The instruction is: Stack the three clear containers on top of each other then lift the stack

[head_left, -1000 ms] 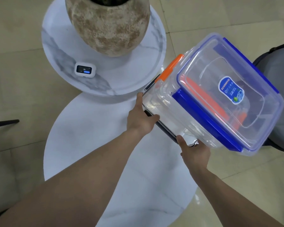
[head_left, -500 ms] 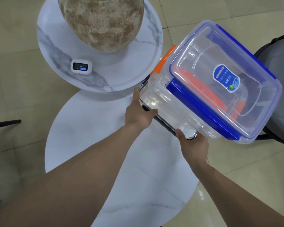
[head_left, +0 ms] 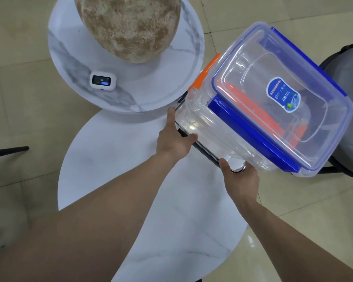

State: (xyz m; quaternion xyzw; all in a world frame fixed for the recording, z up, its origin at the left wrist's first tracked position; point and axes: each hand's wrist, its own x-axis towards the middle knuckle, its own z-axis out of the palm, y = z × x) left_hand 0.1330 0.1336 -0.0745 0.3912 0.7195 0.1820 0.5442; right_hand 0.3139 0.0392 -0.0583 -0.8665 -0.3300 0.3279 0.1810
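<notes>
Since a moment ago your stack has barely shifted, held tilted off the lower marble table toward 2 o'clock. Stacking looks done and the lift underway: your left hand and right hand clamp the bottom container's near corners.

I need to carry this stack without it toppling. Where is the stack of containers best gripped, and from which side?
Grip the lowest container at its bottom edge, coming from the two near corners, as the left hand and right hand do. The blue-lidded container and the orange-clipped one only rest on top, so support from underneath likely carries all three.
</notes>
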